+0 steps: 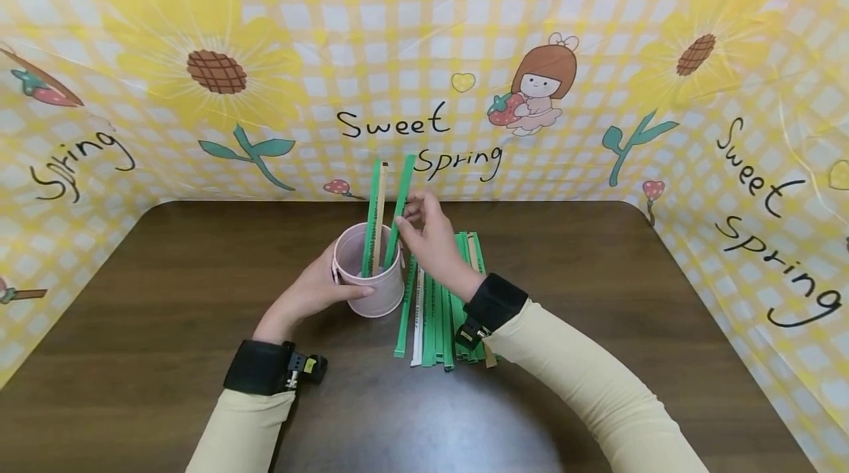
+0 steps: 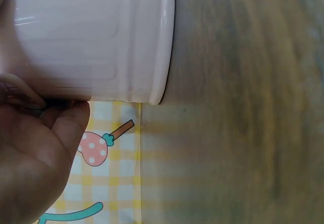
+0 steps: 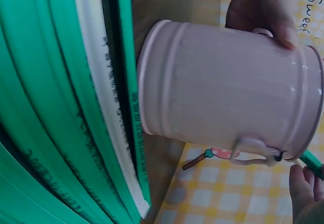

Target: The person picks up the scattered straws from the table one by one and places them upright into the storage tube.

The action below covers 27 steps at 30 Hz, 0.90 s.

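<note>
My left hand (image 1: 308,289) grips the side of a small pale pink bucket (image 1: 381,300), its thumb along the front below the rim. Inside the bucket a green stick (image 1: 370,222) and a tan stick (image 1: 379,219) stand upright, both slim and printed. Between thumb and fingers my right hand (image 1: 431,237) pinches another slim green stick (image 1: 404,189), slightly tilted, with its lower end inside the bucket's mouth. The right wrist view shows the bucket's small side handle (image 3: 253,150) and, by the rim, the right fingertips (image 3: 298,183) at the green stick.
Right of the bucket lies a pile of similar green sticks (image 1: 431,318), with a white stick (image 1: 418,311) and tan ones among them, partly under my right forearm. A yellow checked cloth (image 1: 318,38) rises behind the dark wooden table (image 1: 166,296).
</note>
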{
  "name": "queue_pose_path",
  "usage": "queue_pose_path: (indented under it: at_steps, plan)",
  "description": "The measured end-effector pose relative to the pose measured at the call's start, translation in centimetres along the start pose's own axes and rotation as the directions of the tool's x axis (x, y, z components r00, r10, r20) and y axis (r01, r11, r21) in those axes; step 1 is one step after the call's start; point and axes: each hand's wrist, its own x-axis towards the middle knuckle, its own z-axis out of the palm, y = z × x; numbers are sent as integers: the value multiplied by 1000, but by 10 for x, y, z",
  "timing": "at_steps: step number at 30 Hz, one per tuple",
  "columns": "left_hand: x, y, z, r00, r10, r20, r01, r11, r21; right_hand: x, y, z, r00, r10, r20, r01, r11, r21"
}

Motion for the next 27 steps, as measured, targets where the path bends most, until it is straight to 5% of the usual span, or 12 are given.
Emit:
queue_pose_path:
  at_steps: [20, 27]
  plan:
    - [6, 6, -1, 1000, 10, -2, -10, 1000, 20, 8, 7, -3, 994, 99, 49, -94, 991, -97]
    - [2, 0, 1, 1000, 8, -2, -8, 1000, -1, 0, 25, -36, 990, 134, 50, -121, 970, -211]
